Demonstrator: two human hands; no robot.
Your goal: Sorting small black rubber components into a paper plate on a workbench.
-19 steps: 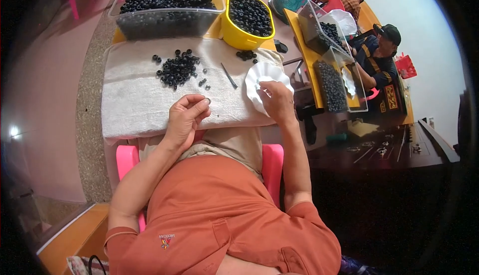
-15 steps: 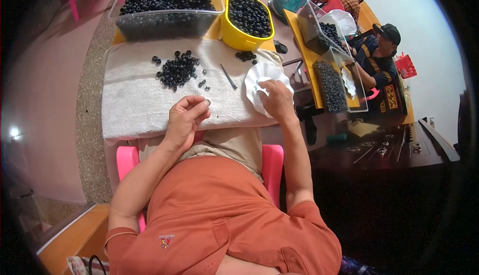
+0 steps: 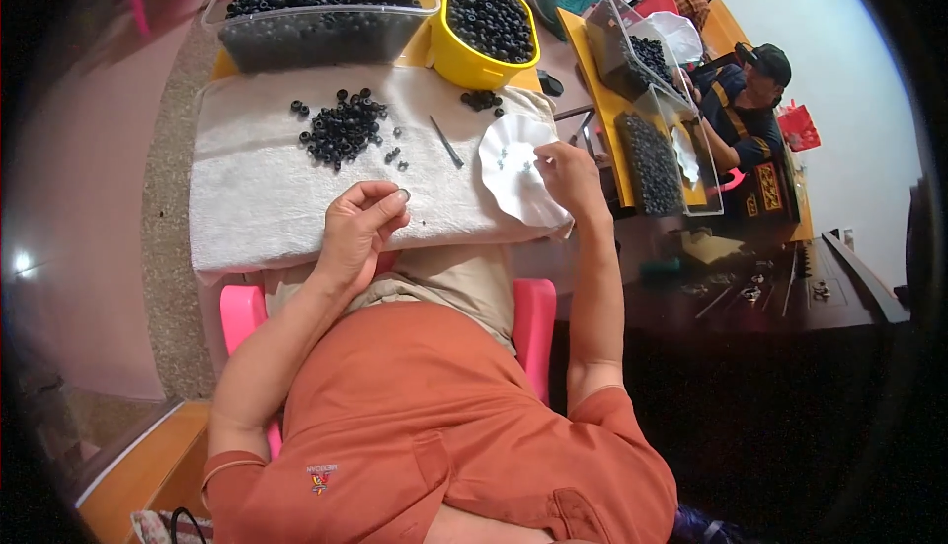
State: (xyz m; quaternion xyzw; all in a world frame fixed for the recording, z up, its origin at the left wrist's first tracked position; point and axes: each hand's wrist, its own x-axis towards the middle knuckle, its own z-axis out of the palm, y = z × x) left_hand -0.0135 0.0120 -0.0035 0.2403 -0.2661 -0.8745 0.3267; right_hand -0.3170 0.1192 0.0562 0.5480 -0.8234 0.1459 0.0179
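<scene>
My left hand [image 3: 361, 223] is closed in a pinch above the near part of the white cloth [image 3: 257, 208]. Between its thumb and index finger is a small dark ring-shaped piece [image 3: 404, 194]. My right hand [image 3: 575, 181] is over the right side of a white wavy-rimmed dish [image 3: 502, 189], its thumb and fingers drawn together; whatever they hold is too small to make out. A few tiny pale bits [image 3: 512, 161] lie in the dish. Left of it rests a thin dark pointed tool [image 3: 446, 142]. Farther left is a loose heap of small black round pieces with holes [image 3: 343, 129].
At the back stand a clear bin [image 3: 316, 42] and a yellow tub [image 3: 474, 72], both full of black pieces. Several more black pieces [image 3: 482, 100] lie before the tub. To the right, a person [image 3: 736, 100] sits by clear boxes [image 3: 657, 154] on another table.
My right hand has shifted right, from the middle of the dish to its right side, uncovering the pale bits. My left hand keeps its pinch on the ring-shaped piece. The view has shifted slightly.
</scene>
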